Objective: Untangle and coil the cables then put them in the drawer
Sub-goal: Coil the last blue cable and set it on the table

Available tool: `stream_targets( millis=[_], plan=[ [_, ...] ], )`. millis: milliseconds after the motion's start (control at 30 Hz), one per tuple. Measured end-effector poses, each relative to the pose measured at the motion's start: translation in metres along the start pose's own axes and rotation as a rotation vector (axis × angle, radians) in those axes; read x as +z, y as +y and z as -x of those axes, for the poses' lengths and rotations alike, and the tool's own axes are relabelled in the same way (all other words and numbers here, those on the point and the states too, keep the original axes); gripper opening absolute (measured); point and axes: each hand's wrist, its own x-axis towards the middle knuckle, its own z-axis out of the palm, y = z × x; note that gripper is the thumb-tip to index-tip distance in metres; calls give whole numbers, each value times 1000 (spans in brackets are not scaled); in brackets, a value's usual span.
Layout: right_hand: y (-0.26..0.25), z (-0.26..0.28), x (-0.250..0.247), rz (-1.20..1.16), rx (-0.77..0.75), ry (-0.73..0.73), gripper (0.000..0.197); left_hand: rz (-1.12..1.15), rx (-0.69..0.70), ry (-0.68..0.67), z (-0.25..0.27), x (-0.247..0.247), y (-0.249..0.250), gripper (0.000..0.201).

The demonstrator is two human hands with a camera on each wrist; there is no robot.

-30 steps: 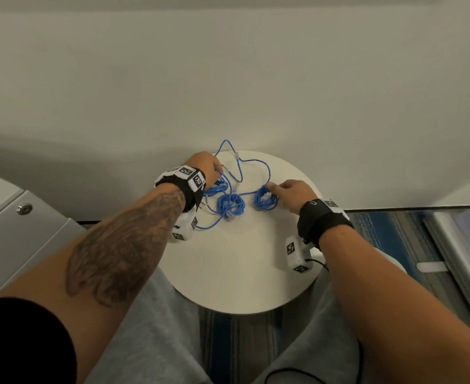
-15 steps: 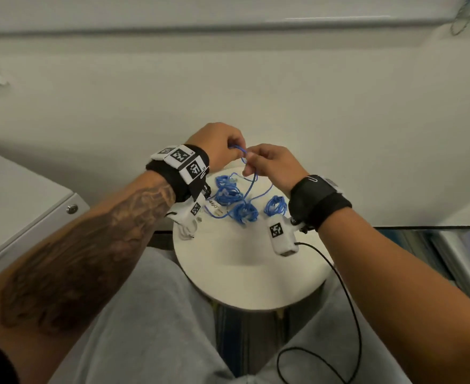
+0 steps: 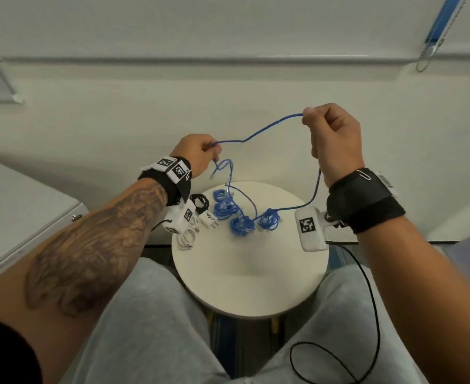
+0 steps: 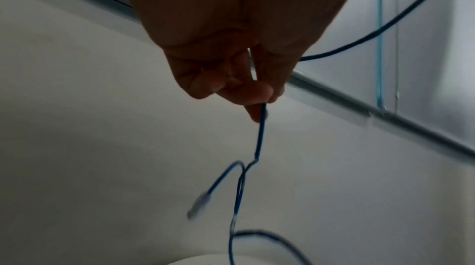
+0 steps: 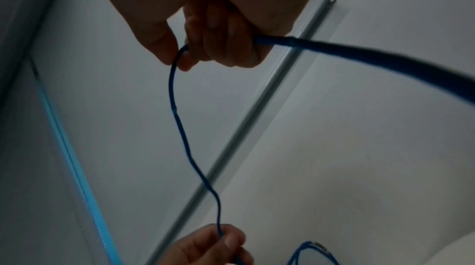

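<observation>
A thin blue cable (image 3: 258,131) stretches in the air between my two hands above the round white table (image 3: 250,273). My left hand (image 3: 200,153) pinches it near one end; below the fingers a short tail with a clear plug (image 4: 199,204) dangles. My right hand (image 3: 331,131), raised higher, grips the same cable (image 5: 177,111) in its curled fingers, and the cable drops from the fist down to the table. Several blue cable bundles (image 3: 240,214) lie tangled on the table's far side.
A white cable coil (image 3: 186,239), a white plug adapter (image 3: 209,218) and a black cable coil (image 3: 200,200) lie at the table's left edge. A grey cabinet (image 3: 20,217) stands to the left. A wall is close behind. My legs are under the table's near edge.
Both hands have lifted off the table with the blue cable and drawn apart, the right going up and to the right, so a length of cable is now stretched between them.
</observation>
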Motion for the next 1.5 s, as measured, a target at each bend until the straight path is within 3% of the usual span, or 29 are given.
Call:
stream_targets(
  millis=[133,200,300,400,467,567,667,700,767,867,933,1033,1133,1267,1333,1500],
  plan=[
    [16,8,-2,123,8,-126,33,258,-1,77,-2,-17,24,15],
    [27,12,3,198,85,-219,28,354,53,79,-1,-26,44,14],
    [32,18,17,271,177,-346,32,430,128,37,5,-37,76,17],
    [26,24,35,370,179,-499,49,502,184,-16,14,-44,102,17],
    [23,24,45,414,178,-559,49,555,198,-74,20,-45,113,18],
    [20,19,52,382,126,-530,26,760,193,-158,25,-45,120,21],
    [16,10,47,228,124,-377,40,1030,80,-132,20,-43,101,25],
    [13,7,43,161,137,-342,42,1013,24,-85,18,-37,89,21],
    [6,1,35,53,172,-300,46,725,-71,-40,19,-16,57,27],
    [-4,-2,27,-105,216,-288,51,126,-70,-283,34,36,10,51],
    [-9,-4,25,-182,249,-281,52,-56,-38,-423,44,73,-14,59],
    [-11,-7,22,-232,281,-273,53,-188,-107,-546,47,115,-36,61],
    [-9,-12,17,-232,290,-266,53,-188,-197,-585,41,142,-50,57],
    [4,-16,7,-103,266,-265,50,-27,-178,-340,24,147,-54,27],
    [16,-13,3,79,255,-298,47,108,-186,-258,17,138,-47,21],
    [56,1,9,353,331,-438,45,76,-112,-149,4,101,-30,14]
  ],
)
